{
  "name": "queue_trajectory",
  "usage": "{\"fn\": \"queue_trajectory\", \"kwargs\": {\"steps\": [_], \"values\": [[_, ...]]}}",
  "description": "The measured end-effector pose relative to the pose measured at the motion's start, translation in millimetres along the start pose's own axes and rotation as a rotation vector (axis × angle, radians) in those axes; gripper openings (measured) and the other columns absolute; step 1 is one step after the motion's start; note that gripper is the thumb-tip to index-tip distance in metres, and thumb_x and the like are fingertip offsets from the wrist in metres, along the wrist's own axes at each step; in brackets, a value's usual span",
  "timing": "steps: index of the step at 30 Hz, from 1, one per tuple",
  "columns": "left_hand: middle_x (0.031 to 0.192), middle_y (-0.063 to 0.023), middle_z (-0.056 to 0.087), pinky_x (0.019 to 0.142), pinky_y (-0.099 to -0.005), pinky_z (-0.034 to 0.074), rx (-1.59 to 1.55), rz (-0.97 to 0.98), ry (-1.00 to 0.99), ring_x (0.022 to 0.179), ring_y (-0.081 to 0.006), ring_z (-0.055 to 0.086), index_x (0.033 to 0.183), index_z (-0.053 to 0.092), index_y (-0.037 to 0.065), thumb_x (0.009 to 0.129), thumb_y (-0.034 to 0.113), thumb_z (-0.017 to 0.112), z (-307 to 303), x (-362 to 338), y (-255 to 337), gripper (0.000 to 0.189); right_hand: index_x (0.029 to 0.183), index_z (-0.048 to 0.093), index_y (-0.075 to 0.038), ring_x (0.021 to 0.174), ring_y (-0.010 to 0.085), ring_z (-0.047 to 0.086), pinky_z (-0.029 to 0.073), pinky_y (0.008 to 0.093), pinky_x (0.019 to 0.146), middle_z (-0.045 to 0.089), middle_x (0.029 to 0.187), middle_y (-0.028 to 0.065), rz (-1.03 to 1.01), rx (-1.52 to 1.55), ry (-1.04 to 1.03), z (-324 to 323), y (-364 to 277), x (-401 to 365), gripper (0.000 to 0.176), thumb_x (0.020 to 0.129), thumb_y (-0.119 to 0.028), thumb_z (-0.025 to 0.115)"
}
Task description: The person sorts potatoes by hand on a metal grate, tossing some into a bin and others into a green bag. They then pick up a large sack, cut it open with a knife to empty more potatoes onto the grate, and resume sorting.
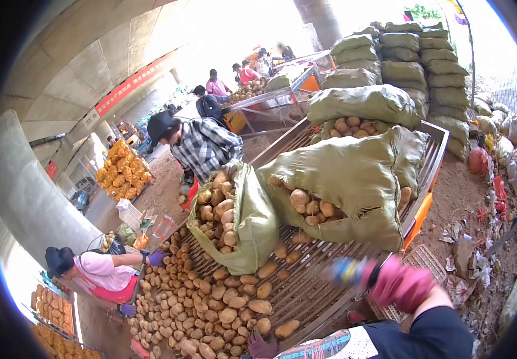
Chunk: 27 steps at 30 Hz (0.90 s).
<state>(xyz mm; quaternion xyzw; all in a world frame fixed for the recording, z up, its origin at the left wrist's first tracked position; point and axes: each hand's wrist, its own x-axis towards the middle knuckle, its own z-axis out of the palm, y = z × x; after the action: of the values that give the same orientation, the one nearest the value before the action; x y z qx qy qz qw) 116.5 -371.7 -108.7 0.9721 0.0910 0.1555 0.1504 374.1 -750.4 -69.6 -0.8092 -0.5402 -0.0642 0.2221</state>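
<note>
My right hand (403, 286), in a pink glove, is raised over the right side of a slatted metal sorting table (315, 284). It appears closed around a blurred object with blue and yellow colours (349, 272), whose kind I cannot make out. Down at the near edge, my left hand (262, 345), in a darker pink glove, lies fingers apart beside loose potatoes (228, 315). An open green woven sack (258, 218) full of potatoes stands on the slats. Next to it lies a larger torn green sack (342, 173) with potatoes showing through its opening.
A person in a checked shirt (204, 146) stands behind the open sack. Another in pink (100, 275) reaches to the potatoes at left. Filled sacks (402, 66) are stacked at back right. A plastic crate (424, 263) and litter lie on the ground at right.
</note>
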Motion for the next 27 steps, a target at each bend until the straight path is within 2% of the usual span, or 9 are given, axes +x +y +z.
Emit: {"fn": "queue_trajectory", "kwargs": {"steps": [2, 5, 7, 9, 13, 14, 22, 25, 27], "values": [[0.129, -0.0254, 0.053, 0.103, -0.0495, 0.039, 0.01, 0.016, -0.002, 0.12, -0.0421, 0.049, 0.134, 0.045, -0.002, 0.08, 0.037, 0.068, 1, 4, -8, 0.071, 0.125, 0.062, -0.005, 0.106, 0.0269, 0.063, 0.045, 0.0384, 0.096, 0.069, 0.105, 0.0173, 0.521, 0.237, 0.222, 25, -115, 54, 0.045, 0.099, -0.04, 0.049], [0.129, -0.0252, 0.053, 0.103, -0.0494, 0.039, 0.017, -0.005, 0.022, 0.121, -0.0418, 0.048, 0.134, 0.045, -0.002, 0.08, 0.037, 0.068, 0, 5, -8, 0.07, 0.128, 0.058, -0.005, 0.095, 0.0308, 0.065, 0.05, 0.0414, 0.086, 0.067, 0.11, 0.0191, 1.007, 0.783, 0.358, -29, -74, 64, 0.038, 0.096, -0.025, 0.057], [0.129, -0.0252, 0.053, 0.103, -0.0493, 0.039, 0.006, -0.016, 0.013, 0.121, -0.0417, 0.048, 0.134, 0.045, -0.002, 0.081, 0.037, 0.068, -3, -3, -3, 0.07, 0.119, 0.06, 0.0, 0.086, 0.0339, 0.065, 0.051, 0.0409, 0.078, 0.068, 0.099, 0.0219, 1.032, 0.631, 0.536, -79, -71, 42, 0.038, 0.096, -0.03, 0.057], [0.129, -0.0242, 0.053, 0.104, -0.0485, 0.038, 0.005, -0.009, -0.009, 0.121, -0.0409, 0.048, 0.134, 0.046, -0.002, 0.083, 0.036, 0.066, -8, -2, 1, 0.067, 0.107, 0.064, 0.0, 0.068, 0.0228, 0.062, 0.049, 0.0397, 0.061, 0.065, 0.077, 0.0107, 0.993, 0.321, 0.706, -60, -25, 6, 0.037, 0.098, -0.034, 0.053], [0.126, -0.0229, 0.056, 0.104, -0.0481, 0.039, 0.012, -0.005, 0.033, 0.119, -0.0396, 0.05, 0.131, 0.049, 0.0, 0.082, 0.034, 0.067, -15, 0, 6, 0.062, 0.1, 0.063, 0.0, 0.052, 0.0186, 0.059, 0.045, 0.0333, 0.049, 0.061, 0.063, 0.008, 1.114, 0.334, 0.67, -103, -20, -23, 0.031, 0.097, -0.03, 0.053], [0.124, -0.0224, 0.057, 0.103, -0.0481, 0.039, 0.01, -0.011, 0.043, 0.117, -0.0391, 0.051, 0.129, 0.049, 0.0, 0.082, 0.033, 0.068, -18, 0, 9, 0.061, 0.096, 0.062, 0.0, 0.046, 0.0169, 0.056, 0.043, 0.0319, 0.044, 0.059, 0.059, 0.0081, 1.146, 0.425, 0.686, -93, -3, -35, 0.032, 0.097, -0.03, 0.053], [0.126, -0.0215, 0.056, 0.106, -0.048, 0.037, -0.045, -0.078, -0.015, 0.12, -0.039, 0.049, 0.132, 0.048, 0.002, 0.081, 0.034, 0.068, -13, 1, 0, 0.063, 0.094, 0.057, -0.001, 0.046, 0.0179, 0.056, 0.042, 0.0316, 0.041, 0.06, 0.062, 0.0096, 1.363, 0.472, 0.472, -139, -9, -34, 0.026, 0.097, -0.026, 0.051], [0.128, -0.0213, 0.055, 0.106, -0.0479, 0.036, -0.056, -0.079, -0.02, 0.12, -0.0391, 0.049, 0.133, 0.048, 0.002, 0.081, 0.035, 0.067, -10, 3, -1, 0.064, 0.092, 0.059, -0.003, 0.045, 0.0178, 0.056, 0.042, 0.0319, 0.041, 0.059, 0.063, 0.0088, 1.382, 0.74, 0.46, -149, -10, -33, 0.028, 0.096, -0.03, 0.052], [0.127, -0.0219, 0.056, 0.106, -0.0481, 0.037, -0.042, -0.083, -0.02, 0.12, -0.04, 0.049, 0.132, 0.049, 0.002, 0.08, 0.035, 0.068, -12, 2, 1, 0.065, 0.092, 0.061, -0.006, 0.043, 0.0129, 0.048, 0.037, 0.0285, 0.039, 0.056, 0.061, 0.0036, 1.45, 0.974, 0.482, -153, -6, -27, 0.029, 0.094, -0.034, 0.053]]}}
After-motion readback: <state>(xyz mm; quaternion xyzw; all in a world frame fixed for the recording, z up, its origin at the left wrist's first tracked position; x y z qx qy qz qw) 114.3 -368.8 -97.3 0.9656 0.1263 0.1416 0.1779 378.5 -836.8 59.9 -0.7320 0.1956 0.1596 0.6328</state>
